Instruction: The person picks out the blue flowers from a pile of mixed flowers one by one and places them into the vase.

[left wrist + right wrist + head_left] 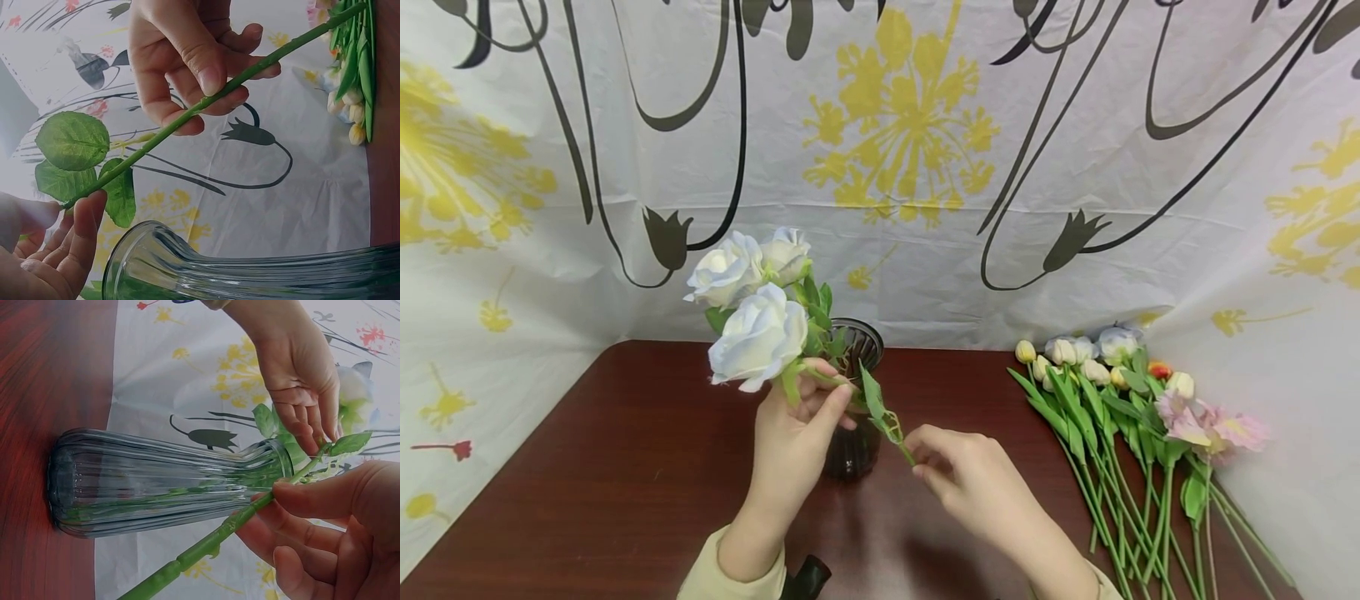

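A pale blue-white rose (758,337) leans to the left, its head above my left hand (793,450). Thumb and fingers of that hand pinch its green stem (250,74) near the leaves (75,140). Farther down, my right hand (970,475) pinches the same stem between thumb and fingers, as the right wrist view also shows. Behind the hands stands a ribbed dark glass vase (853,458), with green stems (144,503) inside. Two more blue-white roses (726,271) rise behind the held one. The stem slants across the vase's mouth in the right wrist view.
On the right of the brown table (587,483) lies a pile of artificial flowers: white and yellow tulips (1063,352), a pink flower (1210,427) and long green stems (1157,517). A patterned white sheet (910,275) hangs behind. A black object (808,577) shows at the front edge.
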A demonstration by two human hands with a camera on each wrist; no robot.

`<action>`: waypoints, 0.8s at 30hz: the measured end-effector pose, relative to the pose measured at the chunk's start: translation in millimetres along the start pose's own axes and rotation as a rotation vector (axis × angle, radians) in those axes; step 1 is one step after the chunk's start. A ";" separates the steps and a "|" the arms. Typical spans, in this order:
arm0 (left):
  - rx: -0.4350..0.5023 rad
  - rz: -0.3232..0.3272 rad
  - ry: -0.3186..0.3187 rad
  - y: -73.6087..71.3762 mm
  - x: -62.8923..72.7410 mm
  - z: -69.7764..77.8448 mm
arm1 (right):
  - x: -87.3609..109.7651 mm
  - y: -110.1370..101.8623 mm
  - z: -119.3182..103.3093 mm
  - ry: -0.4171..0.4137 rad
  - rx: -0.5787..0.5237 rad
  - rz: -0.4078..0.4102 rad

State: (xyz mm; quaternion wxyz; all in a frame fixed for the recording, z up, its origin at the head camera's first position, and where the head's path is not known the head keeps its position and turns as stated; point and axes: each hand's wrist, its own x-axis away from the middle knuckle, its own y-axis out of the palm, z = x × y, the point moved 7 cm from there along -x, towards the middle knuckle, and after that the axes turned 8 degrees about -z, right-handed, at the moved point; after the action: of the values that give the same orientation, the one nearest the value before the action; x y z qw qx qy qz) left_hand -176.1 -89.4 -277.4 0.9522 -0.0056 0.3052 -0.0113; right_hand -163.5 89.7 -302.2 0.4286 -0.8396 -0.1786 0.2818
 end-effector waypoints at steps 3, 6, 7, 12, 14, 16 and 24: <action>-0.006 0.004 -0.005 -0.1 0.7 0.1 | 0.2 0.6 0.1 0.008 -0.003 -0.006; -0.013 0.007 -0.007 -0.7 1.0 1.3 | 0.3 1.1 0.4 0.016 -0.010 -0.015; -0.018 0.007 -0.007 -1.1 0.9 1.6 | 0.3 1.1 0.5 0.018 -0.011 -0.017; -0.068 0.019 0.002 -5.5 -0.5 2.4 | -0.2 1.5 1.6 0.032 -0.007 -0.033; -0.079 0.025 0.020 -7.7 -1.2 3.2 | -0.4 1.5 1.6 0.034 -0.008 -0.040; -0.090 0.029 0.047 -9.7 -2.0 4.5 | -0.4 1.1 0.9 0.031 -0.011 -0.044; -0.101 0.048 0.130 -17.4 -4.8 9.7 | -0.7 -0.4 1.4 0.023 -0.008 -0.032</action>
State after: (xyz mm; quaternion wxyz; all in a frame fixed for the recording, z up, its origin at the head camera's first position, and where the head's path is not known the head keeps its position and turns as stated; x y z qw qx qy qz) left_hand -174.7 -106.6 -266.4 0.9289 -0.0455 0.3666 0.0268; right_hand -164.9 90.5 -302.3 0.4319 -0.8415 -0.1883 0.2643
